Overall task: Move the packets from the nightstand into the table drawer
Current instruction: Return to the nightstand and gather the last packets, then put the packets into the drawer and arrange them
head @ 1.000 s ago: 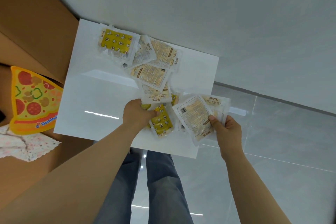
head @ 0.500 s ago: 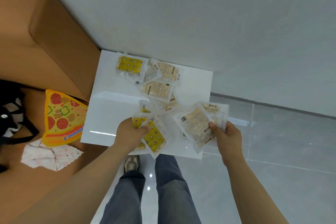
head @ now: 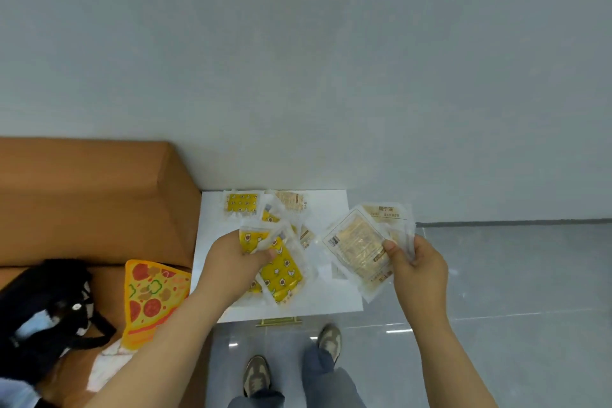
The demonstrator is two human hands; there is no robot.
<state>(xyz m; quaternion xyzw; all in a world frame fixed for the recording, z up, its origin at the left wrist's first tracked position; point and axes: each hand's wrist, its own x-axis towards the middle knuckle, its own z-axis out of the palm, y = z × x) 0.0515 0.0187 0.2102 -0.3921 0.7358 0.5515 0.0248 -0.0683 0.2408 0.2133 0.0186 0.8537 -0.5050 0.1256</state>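
A white nightstand top stands against the wall. On it lie a yellow patterned packet and a pale beige packet at the back. My left hand is shut on a bunch of yellow packets, held just above the front of the nightstand. My right hand grips a fan of pale beige packets, with its thumb on the top one, over the nightstand's right edge. No table drawer is in view.
A brown bed frame adjoins the nightstand on the left. On the bed lie a pizza-slice cushion, a black bag and a white cloth. My feet stand on grey floor tiles to the right.
My left hand has gathered yellow packets off the nightstand and lifted them. My right hand kept its beige packets. The view pulled back and up from the nightstand.
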